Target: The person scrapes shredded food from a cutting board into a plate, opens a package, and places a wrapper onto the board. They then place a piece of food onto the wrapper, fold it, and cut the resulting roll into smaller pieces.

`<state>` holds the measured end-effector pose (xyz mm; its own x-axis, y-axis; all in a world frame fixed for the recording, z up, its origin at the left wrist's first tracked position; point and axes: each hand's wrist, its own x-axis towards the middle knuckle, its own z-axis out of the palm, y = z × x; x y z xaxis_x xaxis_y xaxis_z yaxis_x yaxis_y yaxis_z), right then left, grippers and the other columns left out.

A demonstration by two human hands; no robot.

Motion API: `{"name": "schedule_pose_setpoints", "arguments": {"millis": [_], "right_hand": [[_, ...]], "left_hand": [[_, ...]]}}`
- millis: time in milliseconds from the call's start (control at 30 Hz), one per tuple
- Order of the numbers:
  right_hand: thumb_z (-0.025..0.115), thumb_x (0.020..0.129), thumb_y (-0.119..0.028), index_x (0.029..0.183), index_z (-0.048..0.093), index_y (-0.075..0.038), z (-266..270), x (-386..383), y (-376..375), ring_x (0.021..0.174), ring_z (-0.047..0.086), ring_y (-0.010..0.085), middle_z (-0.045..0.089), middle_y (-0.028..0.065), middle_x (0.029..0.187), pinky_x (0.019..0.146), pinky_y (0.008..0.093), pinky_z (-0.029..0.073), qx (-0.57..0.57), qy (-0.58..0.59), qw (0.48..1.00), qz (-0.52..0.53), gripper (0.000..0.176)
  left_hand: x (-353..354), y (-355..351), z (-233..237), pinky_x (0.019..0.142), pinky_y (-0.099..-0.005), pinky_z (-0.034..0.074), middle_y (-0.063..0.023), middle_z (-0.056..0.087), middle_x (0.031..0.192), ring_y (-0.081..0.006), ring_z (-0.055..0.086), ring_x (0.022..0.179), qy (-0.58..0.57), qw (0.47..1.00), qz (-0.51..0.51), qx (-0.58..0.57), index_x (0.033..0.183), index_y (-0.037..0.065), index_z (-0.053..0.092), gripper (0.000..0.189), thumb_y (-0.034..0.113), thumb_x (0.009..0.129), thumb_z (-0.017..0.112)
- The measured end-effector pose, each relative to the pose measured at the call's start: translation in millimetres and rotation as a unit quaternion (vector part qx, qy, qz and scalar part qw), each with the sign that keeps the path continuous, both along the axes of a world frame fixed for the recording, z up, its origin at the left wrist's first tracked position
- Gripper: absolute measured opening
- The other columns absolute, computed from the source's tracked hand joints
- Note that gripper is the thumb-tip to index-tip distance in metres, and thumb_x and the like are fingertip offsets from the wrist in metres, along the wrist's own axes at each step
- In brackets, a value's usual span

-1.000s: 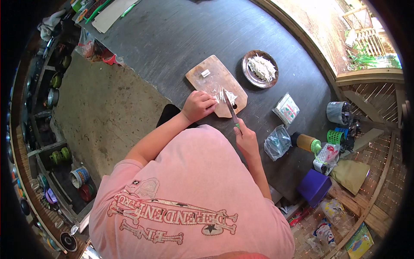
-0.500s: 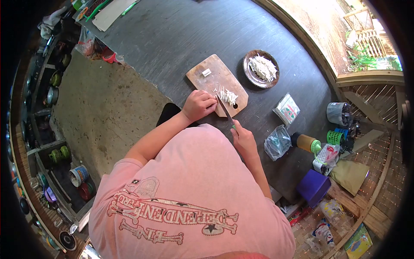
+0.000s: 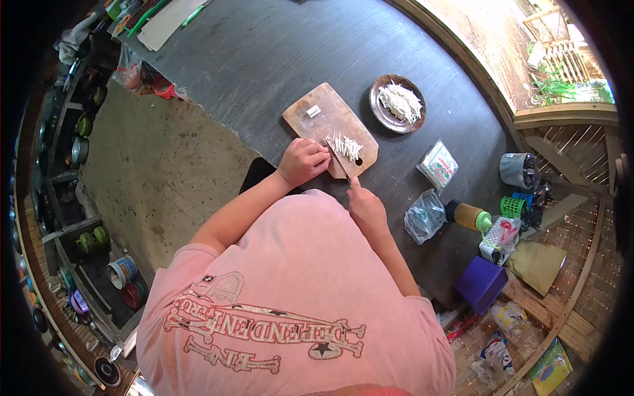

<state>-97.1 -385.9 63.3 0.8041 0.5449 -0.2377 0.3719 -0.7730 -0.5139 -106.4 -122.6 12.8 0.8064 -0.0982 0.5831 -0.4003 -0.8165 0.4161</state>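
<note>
My right hand (image 3: 368, 208) is wrapped round the handle of a knife (image 3: 339, 160), its blade slanting over the near edge of a wooden cutting board (image 3: 327, 102). My left hand (image 3: 304, 162) rests closed at the board's left near edge, fingertips beside the blade; what they pinch is hidden. A loose heap of thin white strips (image 3: 348, 146) lies just right of the blade, near the board's dark hole. Farther up the board sits a small white block (image 3: 313, 111). A round plate (image 3: 378, 112) heaped with more white strips (image 3: 400, 103) stands right of the board.
On the dark table (image 3: 264, 66), a white packet (image 3: 438, 164), a clear plastic bag (image 3: 425, 216) and a bottle with a green cap (image 3: 469, 216) lie to the right. A purple container (image 3: 481, 285) stands at lower right. Shelves with pots line the far left.
My right hand has moved slightly left and down with the knife, and the blade lies closer to my left fingertips. The left hand has hardly moved.
</note>
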Motion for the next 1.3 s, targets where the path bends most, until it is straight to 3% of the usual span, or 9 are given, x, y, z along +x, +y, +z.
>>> {"name": "schedule_pose_setpoints", "arguments": {"millis": [67, 133, 433, 1300], "right_hand": [[0.069, 0.107, -0.016, 0.146, 0.063, -0.004, -14.4, -0.2, -1.7, 0.087, 0.073, 0.0502, 0.074, 0.0271, 0.092, 0.075, 0.0595, 0.055, 0.02, -0.002, 1.0, -0.005, 0.042], [0.068, 0.107, -0.017, 0.145, 0.062, -0.003, -24.4, 2.0, -8.0, 0.086, 0.075, 0.0453, 0.074, 0.0248, 0.091, 0.074, 0.0576, 0.057, 0.105, -0.031, 0.994, 0.001, 0.041], [0.071, 0.105, -0.013, 0.148, 0.063, -0.006, -9.6, -9.4, -27.0, 0.083, 0.073, 0.0477, 0.073, 0.0255, 0.09, 0.073, 0.0568, 0.056, 0.165, -0.016, 0.985, -0.04, 0.044], [0.069, 0.107, -0.017, 0.145, 0.061, -0.004, 3.6, -7.4, -21.9, 0.086, 0.075, 0.0457, 0.075, 0.024, 0.092, 0.075, 0.0567, 0.058, 0.081, -0.016, 0.997, 0.01, 0.04]], "left_hand": [[0.5, -0.9, -1.0, 0.085, -0.0395, 0.055, 0.003, 0.077, 0.1, -0.0197, 0.073, 0.097, -0.005, 1.0, 0.002, -0.005, 0.093, 0.015, 0.081, 0.012, 0.018, 0.085, 0.09], [1.7, 0.0, -0.6, 0.085, -0.0396, 0.055, 0.0031, 0.077, 0.1, -0.0197, 0.073, 0.096, -0.011, 1.0, 0.004, -0.007, 0.093, 0.016, 0.081, 0.012, 0.018, 0.085, 0.09], [0.3, -0.9, 0.2, 0.085, -0.0392, 0.056, 0.0032, 0.077, 0.098, -0.0198, 0.073, 0.097, -0.002, 1.0, 0.004, -0.004, 0.093, 0.016, 0.081, 0.012, 0.018, 0.086, 0.09], [-0.6, 0.9, 0.1, 0.084, -0.0392, 0.054, 0.0036, 0.076, 0.1, -0.0192, 0.073, 0.097, -0.003, 1.0, 0.001, -0.007, 0.094, 0.016, 0.08, 0.013, 0.017, 0.084, 0.089]]}}
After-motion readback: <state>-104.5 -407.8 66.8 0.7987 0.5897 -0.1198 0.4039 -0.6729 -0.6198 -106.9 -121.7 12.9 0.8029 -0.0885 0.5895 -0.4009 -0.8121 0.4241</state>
